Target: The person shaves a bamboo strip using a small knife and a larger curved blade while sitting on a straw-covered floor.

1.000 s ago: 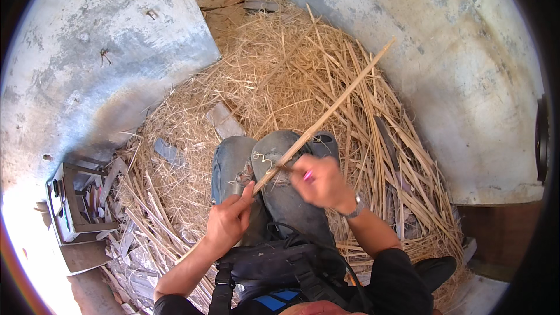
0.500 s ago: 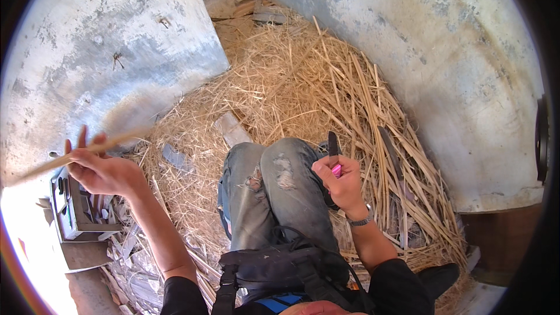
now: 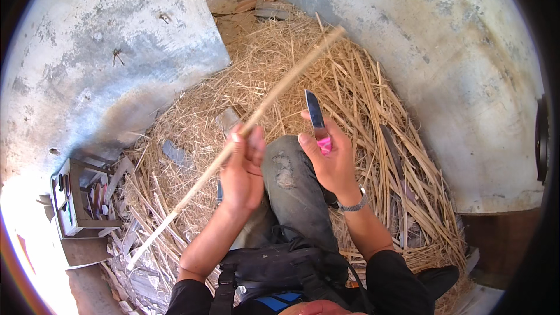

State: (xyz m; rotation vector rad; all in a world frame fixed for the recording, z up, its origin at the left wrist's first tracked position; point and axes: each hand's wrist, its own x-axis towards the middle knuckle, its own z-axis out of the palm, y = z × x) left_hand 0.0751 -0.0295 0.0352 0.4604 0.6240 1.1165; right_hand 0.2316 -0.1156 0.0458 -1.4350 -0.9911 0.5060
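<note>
A: What fills the ground?

B: A wide heap of dry yellow straw and split cane strips point(image 3: 361, 99) between curved grey concrete walls point(image 3: 461, 58), with a small grey metal box of tools point(image 3: 76, 198) off to the left.

A: And the stick?

B: A long thin pale cane stick point(image 3: 274, 93) runs diagonally, its far end up and right over the heap, its near end down and left. The left hand point(image 3: 242, 169) is clamped around its middle, so that hand is the nearer one.

A: The other hand?

B: The right hand point(image 3: 329, 160) is closed on a pink-handled knife with a steel blade point(image 3: 315, 114), blade pointing up, just right of the stick and not touching it. Both hands sit above the knees in grey torn jeans point(image 3: 289, 184)
</note>
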